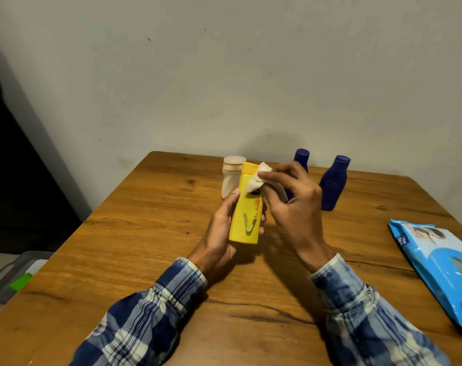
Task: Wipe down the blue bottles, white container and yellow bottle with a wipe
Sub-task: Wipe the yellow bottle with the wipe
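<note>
My left hand (219,228) grips the yellow bottle (247,215) by its lower body and holds it upright above the table. A white wipe (258,178) is pinched in my right hand (290,204) and pressed against the bottle's upper part near the cap. Behind the yellow bottle stands the white container (231,178), partly hidden by it. Two blue bottles stand at the back: one (301,159) mostly hidden behind my right hand, the other (332,183) in full view to its right.
A blue pack of wipes (441,270) lies flat at the right edge of the wooden table (145,247). The table's back edge meets a grey wall. On the floor to the left sits a grey bin (10,276) with something green in it.
</note>
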The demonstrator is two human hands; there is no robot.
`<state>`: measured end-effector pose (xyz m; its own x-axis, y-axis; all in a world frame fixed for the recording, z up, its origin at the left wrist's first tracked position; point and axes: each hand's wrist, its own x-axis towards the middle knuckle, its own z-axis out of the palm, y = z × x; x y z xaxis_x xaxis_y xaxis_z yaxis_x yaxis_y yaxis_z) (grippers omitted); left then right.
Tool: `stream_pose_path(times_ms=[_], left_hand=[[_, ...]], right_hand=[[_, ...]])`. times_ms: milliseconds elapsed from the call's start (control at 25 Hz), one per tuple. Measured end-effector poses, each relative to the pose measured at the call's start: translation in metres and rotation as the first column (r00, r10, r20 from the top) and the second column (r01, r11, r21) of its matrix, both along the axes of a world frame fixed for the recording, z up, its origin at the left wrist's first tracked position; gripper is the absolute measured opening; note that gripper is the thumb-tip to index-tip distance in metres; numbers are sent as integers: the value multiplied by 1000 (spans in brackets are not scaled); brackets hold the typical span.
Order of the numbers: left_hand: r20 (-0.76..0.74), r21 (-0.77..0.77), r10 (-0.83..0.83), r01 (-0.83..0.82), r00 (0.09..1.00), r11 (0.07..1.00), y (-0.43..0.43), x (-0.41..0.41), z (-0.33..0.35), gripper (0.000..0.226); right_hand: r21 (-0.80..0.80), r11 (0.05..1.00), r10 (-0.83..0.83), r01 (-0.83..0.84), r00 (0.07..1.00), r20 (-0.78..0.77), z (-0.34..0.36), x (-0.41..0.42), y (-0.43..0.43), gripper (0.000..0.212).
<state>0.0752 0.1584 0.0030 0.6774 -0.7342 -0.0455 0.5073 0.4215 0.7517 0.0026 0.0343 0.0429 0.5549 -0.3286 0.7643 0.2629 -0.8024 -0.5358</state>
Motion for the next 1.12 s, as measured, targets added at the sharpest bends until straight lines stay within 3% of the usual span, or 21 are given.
stream_pose_path(times_ms=[160,240,320,400,480,560,720,880,960,1120], left_hand=[[19,-16,2,-1,1000,1000,1,5,0,47],[15,-35,-5,6,1000,999,3,9,-2,50],[19,-35,-4,4,1000,999,3,9,-2,49],[40,-11,-4,5,999,1000,2,5,-1,45],[73,17,-5,3,997,1000,0,1,3,43],[66,26,3,-5,998,1000,0,0,4,44],[-10,-15,24,-24,1000,1000,5,6,0,52],[117,92,32,-43,993,995,3,5,3,47],[112,99,46,-58,993,993,2,5,4,45],[-10,-48,53,-54,999,997,10,15,6,51]], right_hand=[[151,980,124,-129,991,43,7,-5,-4,31],[374,866,289,-332,943,166,15,-6,-5,42],[466,746,403,-476,880,253,18,-6,-5,42],[381,824,383,-419,908,171,12,-4,-2,27],[172,967,179,-190,981,81,4,-2,0,16],[70,996,45,-52,995,90,-2,0,0,13],[-123,984,125,-127,992,-25,-9,2,10,16],[-20,1000,7,-5,998,65,-8,2,1,33],[-21,999,-40,41,996,78,-8,1,-1,30],[-139,977,144,-163,980,-137,-12,3,12,37]])
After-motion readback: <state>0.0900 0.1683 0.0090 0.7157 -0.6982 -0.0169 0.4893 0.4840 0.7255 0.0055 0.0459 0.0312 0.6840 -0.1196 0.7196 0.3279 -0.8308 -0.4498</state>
